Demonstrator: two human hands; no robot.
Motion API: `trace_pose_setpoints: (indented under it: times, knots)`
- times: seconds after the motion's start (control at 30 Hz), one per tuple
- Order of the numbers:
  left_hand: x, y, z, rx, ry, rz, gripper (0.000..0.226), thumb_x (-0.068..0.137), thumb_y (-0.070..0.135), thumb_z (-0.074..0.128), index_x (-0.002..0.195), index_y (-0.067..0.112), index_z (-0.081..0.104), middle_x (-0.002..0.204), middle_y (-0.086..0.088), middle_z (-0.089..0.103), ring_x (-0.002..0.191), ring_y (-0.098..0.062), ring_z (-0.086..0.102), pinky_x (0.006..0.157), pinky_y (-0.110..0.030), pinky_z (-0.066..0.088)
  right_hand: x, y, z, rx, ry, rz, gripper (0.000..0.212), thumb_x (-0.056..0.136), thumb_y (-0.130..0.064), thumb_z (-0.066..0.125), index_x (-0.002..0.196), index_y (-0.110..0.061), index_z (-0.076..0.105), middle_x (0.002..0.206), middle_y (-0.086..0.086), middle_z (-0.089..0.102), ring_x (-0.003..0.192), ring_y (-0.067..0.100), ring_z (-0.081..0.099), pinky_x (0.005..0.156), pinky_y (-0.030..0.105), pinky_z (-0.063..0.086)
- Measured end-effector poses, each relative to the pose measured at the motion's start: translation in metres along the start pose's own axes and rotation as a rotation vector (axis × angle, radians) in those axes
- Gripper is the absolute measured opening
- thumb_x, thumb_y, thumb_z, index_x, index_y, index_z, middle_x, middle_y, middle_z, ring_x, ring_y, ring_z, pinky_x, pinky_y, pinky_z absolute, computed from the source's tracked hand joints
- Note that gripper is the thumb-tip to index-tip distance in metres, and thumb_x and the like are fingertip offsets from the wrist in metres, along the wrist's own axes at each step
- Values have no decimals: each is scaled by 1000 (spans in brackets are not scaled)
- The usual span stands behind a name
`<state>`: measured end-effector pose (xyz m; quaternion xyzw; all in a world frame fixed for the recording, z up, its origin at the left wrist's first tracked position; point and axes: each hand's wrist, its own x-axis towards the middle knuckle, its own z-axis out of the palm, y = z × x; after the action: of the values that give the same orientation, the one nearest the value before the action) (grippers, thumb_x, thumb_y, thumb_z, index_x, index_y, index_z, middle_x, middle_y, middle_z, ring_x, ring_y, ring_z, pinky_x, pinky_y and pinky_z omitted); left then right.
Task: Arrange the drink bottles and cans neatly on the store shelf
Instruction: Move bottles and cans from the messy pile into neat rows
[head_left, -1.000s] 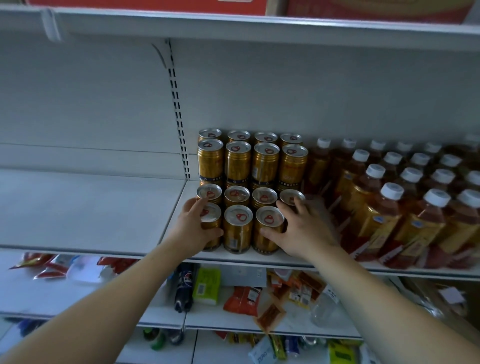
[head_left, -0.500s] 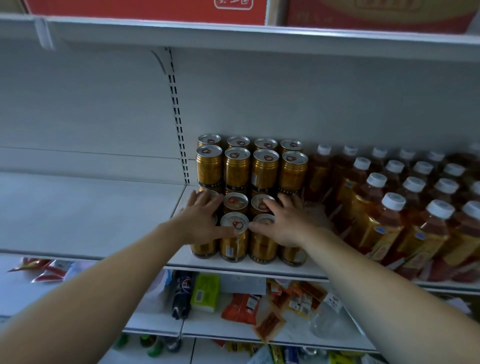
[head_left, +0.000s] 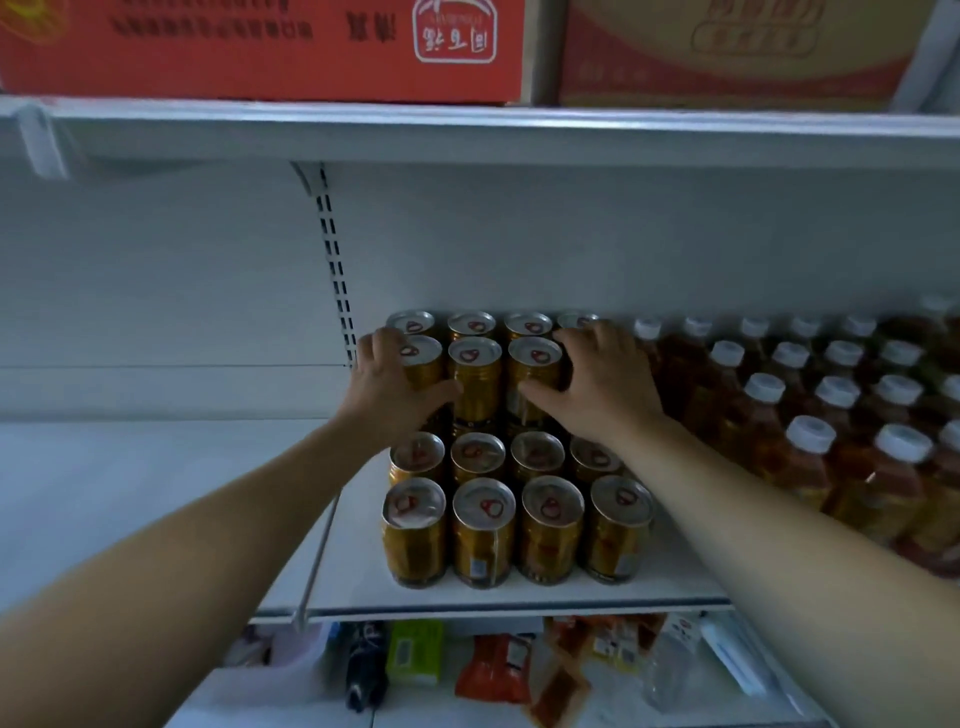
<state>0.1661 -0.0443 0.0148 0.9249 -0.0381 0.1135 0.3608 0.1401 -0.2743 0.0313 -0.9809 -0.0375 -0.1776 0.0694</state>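
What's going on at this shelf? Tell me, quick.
A person is tidying gold cans on the shelf. The left hand grips the left end of the stacked upper tier, the right hand its right end. Two front rows of four stand lined up below; white-capped bottles stand to the right.

Glossy gold metal cans (head_left: 550, 525) with dull silver lids; clear smooth plastic bottles (head_left: 795, 467) with matt white caps; matt painted metal shelf (head_left: 519, 592); cardboard boxes (head_left: 260, 47).
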Motion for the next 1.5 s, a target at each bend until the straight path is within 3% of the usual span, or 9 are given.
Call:
trace_pose_setpoints:
  times: [0.17, 0.27, 0.43, 0.63, 0.73, 0.97, 1.17, 1.33, 1.5]
  knots:
    - [40, 16, -7, -55, -128, -107, 105, 64, 50, 82, 147, 25, 22, 148, -8, 22, 132, -32, 34, 104, -42, 39, 55, 16, -4, -2, -307, -22, 100, 70, -84, 50, 151, -33, 21, 157, 6, 19, 143, 32, 18, 111, 51, 28]
    - [53, 12, -6, -172, -232, -103, 106, 44, 64, 84, 135, 24, 47, 133, -4, 52, 119, -23, 53, 101, -44, 45, 71, 25, 3, 41, -469, -25, 109, 61, -93, 42, 152, -40, 12, 162, 1, 6, 148, 31, 5, 115, 55, 21]
    - [49, 10, 0, -275, -223, -2, 47, 75, 11, 79, 114, 21, 54, 95, 19, 57, 75, 16, 57, 62, -1, 44, 71, 26, 11, -5, -453, -67, 109, 63, -95, 31, 153, -38, 9, 163, 3, 6, 148, 34, 4, 114, 52, 19]
    - [48, 6, -2, -339, -220, -34, 52, 75, 14, 78, 118, 27, 53, 100, 18, 60, 88, 9, 60, 72, -6, 47, 70, 23, 14, -28, -458, -63, 113, 60, -98, 27, 153, -37, 8, 163, 4, 4, 148, 36, 5, 114, 55, 21]
    - [46, -1, 0, -513, -123, -171, 81, 72, 16, 81, 141, 26, 40, 123, 3, 55, 112, -17, 55, 97, -32, 47, 71, 26, 11, -7, -497, -64, 116, 57, -98, 30, 153, -39, 5, 164, 2, -1, 148, 34, 0, 116, 54, 17]
    - [47, -10, 10, -561, -108, -186, 60, 67, 10, 82, 121, 26, 60, 111, -2, 66, 101, -18, 63, 89, -34, 53, 73, 28, 15, -24, -460, -79, 117, 55, -98, 33, 152, -39, 9, 163, 0, 5, 148, 32, 4, 114, 55, 22]
    - [46, -6, 8, -448, -131, -109, 48, 76, 11, 76, 112, 34, 54, 94, 13, 61, 88, -5, 59, 81, -24, 48, 72, 24, 15, -50, -463, -76, 127, 45, -102, 22, 153, -37, 6, 163, 0, -3, 149, 32, 1, 114, 57, 21]
    - [58, -4, -6, -45, -285, 10, 45, 73, 44, 76, 110, 34, 52, 96, 15, 61, 90, -5, 59, 77, -22, 48, 73, 20, 12, -76, -467, -70, 116, 59, -97, 32, 153, -35, 5, 163, 1, -1, 148, 33, 1, 113, 58, 21]
    - [58, -6, 9, 145, -192, 12, 105, 42, 83, 60, 131, 29, 47, 125, 2, 53, 111, -20, 54, 94, -41, 49, 69, 18, 18, -99, -383, -92, 111, 64, -95, 33, 152, -31, 12, 163, 4, 7, 147, 34, 10, 111, 55, 27]
